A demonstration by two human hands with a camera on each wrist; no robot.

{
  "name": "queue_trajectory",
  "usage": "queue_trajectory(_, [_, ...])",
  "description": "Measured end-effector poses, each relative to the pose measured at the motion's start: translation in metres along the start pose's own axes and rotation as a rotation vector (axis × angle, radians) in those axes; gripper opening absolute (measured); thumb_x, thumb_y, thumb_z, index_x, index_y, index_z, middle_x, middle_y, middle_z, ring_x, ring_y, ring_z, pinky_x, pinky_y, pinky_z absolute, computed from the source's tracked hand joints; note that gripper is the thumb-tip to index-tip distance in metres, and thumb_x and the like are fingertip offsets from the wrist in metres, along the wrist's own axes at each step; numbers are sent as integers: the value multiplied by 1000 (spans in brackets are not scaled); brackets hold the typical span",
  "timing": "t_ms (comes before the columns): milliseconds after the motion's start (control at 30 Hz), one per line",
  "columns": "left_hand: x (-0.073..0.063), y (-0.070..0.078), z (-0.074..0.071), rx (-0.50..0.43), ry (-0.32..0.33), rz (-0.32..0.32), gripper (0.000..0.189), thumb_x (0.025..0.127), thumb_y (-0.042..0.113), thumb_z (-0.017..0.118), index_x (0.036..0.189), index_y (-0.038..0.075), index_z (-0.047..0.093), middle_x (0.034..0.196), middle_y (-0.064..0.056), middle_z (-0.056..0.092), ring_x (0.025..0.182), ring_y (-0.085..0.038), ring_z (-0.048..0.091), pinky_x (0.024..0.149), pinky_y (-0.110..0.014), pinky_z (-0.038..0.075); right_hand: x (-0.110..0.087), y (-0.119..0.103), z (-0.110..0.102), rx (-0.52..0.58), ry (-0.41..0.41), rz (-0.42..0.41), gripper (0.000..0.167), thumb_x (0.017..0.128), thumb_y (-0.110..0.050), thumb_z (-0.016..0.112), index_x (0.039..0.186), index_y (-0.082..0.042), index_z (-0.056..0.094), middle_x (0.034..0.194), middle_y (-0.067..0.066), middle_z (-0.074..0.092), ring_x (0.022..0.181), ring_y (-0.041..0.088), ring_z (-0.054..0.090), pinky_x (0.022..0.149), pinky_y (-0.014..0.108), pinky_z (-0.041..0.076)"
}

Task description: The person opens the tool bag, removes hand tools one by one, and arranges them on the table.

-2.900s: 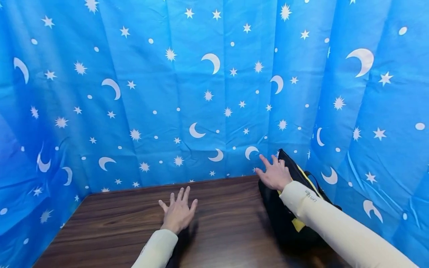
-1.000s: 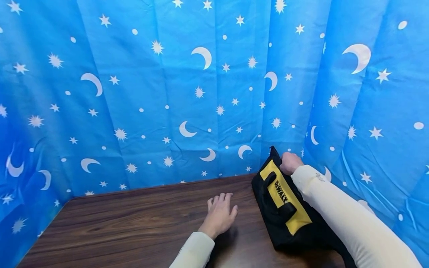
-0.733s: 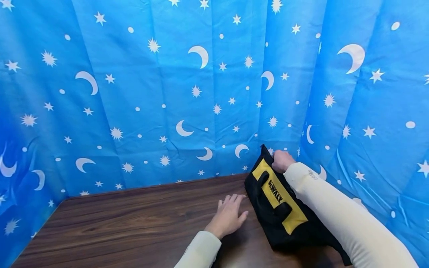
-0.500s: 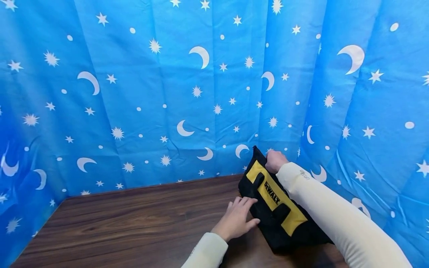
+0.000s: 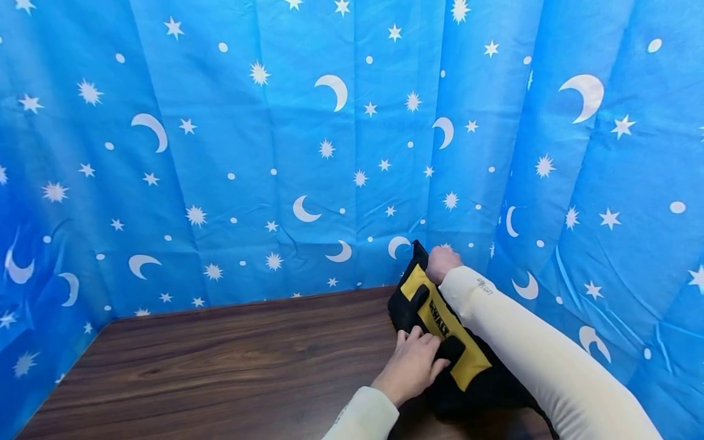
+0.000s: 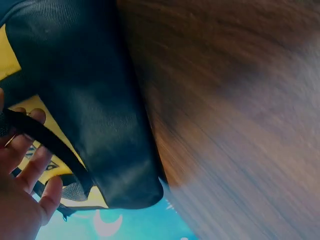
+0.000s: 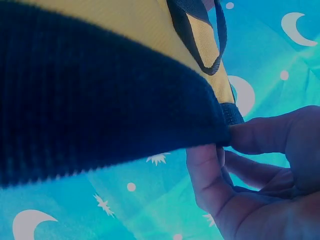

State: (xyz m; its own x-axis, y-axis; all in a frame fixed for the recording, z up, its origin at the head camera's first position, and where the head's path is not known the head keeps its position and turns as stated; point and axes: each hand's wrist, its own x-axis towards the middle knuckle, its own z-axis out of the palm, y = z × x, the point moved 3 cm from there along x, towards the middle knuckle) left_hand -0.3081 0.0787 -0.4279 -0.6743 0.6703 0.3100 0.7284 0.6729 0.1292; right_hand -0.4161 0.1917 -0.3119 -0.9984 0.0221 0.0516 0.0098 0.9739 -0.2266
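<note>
A black and yellow DeWalt tool bag [image 5: 477, 366] sits tilted at the right of the wooden table, its lettered yellow panel turned toward the left. My right hand [image 5: 443, 264] pinches the bag's upper edge near its far end. In the right wrist view, the thumb and index finger [image 7: 205, 170] meet on the black fabric. My left hand [image 5: 412, 360] is at the handle on the panel. The left wrist view shows its loosely bent, spread fingers reaching behind the black strap handle [image 6: 50, 140]. My right forearm hides part of the bag's far side.
Dark wood-grain table top [image 5: 231, 360] extends to the left of the bag. A blue curtain [image 5: 247, 153] with white moons and stars hangs behind the table and along both sides, close behind the bag's far end.
The right hand went from spread over the bag to gripping its upper edge, and the bag has turned and shifted left. My left hand moved right from the table to the handle.
</note>
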Motion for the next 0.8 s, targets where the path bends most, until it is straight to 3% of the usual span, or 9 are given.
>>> queue_trajectory(133, [-10,-10,-6,-29,-40,10,22,98,33,50,81,20,52,69,13,47,72,-10,37,67,-30,25,0,-4,0,32,-29,-14,35,87,-1,52,57,-10,38,59,4,36,59,22,44,56,33,40])
queue_trajectory(267, [-21,-20,-13,-47,-77,39,26,101,28,42,77,20,46,61,11,39,67,-10,35,66,-30,24,-1,-7,1,77,-49,-14,38,86,0,51,56,-12,32,54,0,26,51,19,36,53,31,37])
queue_trajectory(533, [-32,-33,-34,-91,-63,51,28,100,25,43,73,21,45,60,10,39,64,-10,33,65,-30,24,0,-12,4,108,-70,-32,35,84,2,51,56,-12,36,55,1,30,50,19,39,49,29,37])
queue_trajectory(800, [-40,-29,-45,-122,-83,96,27,100,25,46,73,22,45,57,12,39,64,-10,33,65,-28,25,-3,-4,2,135,-156,-55,29,84,1,48,57,-10,44,50,4,46,40,16,50,39,26,41])
